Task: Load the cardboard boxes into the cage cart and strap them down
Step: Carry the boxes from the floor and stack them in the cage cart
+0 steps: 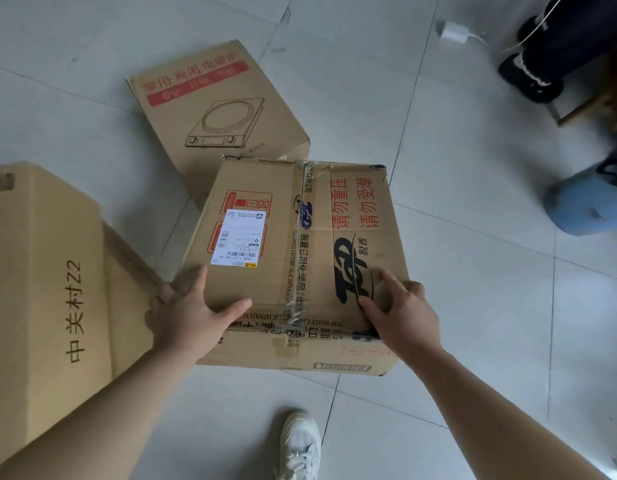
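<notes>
Three cardboard boxes lie on the tiled floor [480, 306]: a flat box [210, 109] printed with a cooktop drawing at the back, a large box [40, 271] at the left, and a taped box [293, 237] with a white shipping label [239, 237] between them. The left hand [189, 317] lies over the taped box's near left corner and the right hand [404, 313] over its near right corner, both with fingers spread and fairly straight, pressing on its top. A white shoe [300, 445] stands on the floor just below this box.

Indoor tiled floor [473, 306], shipping cartons [224, 109]
</notes>
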Available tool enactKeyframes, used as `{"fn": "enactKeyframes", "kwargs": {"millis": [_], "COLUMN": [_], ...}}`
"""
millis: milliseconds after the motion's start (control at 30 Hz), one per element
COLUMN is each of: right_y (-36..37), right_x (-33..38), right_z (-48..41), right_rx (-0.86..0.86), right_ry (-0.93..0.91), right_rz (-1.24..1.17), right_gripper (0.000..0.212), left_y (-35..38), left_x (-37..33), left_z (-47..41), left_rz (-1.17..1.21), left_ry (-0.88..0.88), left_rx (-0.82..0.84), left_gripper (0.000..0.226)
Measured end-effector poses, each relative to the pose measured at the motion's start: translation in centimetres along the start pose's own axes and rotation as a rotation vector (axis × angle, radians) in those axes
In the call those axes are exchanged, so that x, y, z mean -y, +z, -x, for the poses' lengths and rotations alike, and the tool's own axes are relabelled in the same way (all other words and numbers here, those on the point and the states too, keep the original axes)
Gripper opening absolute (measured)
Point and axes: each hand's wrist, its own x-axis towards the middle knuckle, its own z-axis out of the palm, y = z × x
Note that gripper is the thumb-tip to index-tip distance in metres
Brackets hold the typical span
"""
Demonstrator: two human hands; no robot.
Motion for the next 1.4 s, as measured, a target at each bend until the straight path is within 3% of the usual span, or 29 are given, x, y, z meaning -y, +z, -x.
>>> {"fn": "enactKeyframes", "kwargs": {"millis": [467,567,667,900,1200,1400], "right_y": [12.7,13.5,13.3,8.6,3.7,6.0], "right_x": [-4.8,-4.7,-3.5,5.7,22.5,31.5], "right_z": [-6.6,-6.9,-6.6,-4.3,3.2,10.7], "right_rx": [0.127,0.177,0.145,0.055,0.075,0.114], "right_ry": [0.068,0.099,0.107,-0.255,-0.536,-0.686], "right_rz": [0.044,0.084,0.07,0.018,-0.019,-0.037], "right_gripper": [0.076,0.072,0.06,0.049,0.053,0.048], "left_y": [13.9,14.4,13.3,5.3,-7.7,-11.2], "left_x": [1.5,1.5,0.7,1.0,10.2,21.1], "left_z": [-4.7,-5.0,-5.0,-3.4,1.2,3.9], "left_rz": [0.005,-0.063,-0.122,-0.06,-0.001,-0.005], "left_ry": [0.02,0.072,0.208,0.312,0.213,0.043], "left_rx": [0.032,0.085,0.036,-0.181,-0.375,-0.342], "left_gripper": [0.112,0.102,0.078,0.037,0.042,0.048]}}
